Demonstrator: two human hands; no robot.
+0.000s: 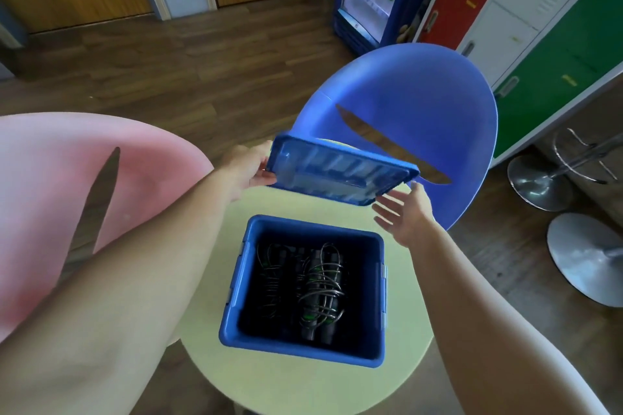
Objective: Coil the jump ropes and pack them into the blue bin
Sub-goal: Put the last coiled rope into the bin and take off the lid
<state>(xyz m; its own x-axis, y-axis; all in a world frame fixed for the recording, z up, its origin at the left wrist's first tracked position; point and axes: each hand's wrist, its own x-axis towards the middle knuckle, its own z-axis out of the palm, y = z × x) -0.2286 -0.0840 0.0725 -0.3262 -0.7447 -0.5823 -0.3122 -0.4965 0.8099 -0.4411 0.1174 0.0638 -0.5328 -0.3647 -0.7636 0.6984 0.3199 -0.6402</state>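
Blue plastic walls shade the inside of the blue bin [233, 296], so the jump ropes [320, 283] lying on its bottom are hard to separate. Two dark, wire-wrapped bundles with green marks can be made out; any others are lost in the dark. The bin stands open near the middle of the round pale table [303, 391], whose near edge is cut off by the frame. One lid [340, 172] hangs tilted above the table's far edge. The left hand [247, 168] grips the lid's left edge, fingertips hidden beneath it. The right hand [404, 216] is spread, fingers straight and apart, just beside the lid's near right corner; contact cannot be told. A pink chair [84, 178] and a blue chair [421, 94] flank the table.
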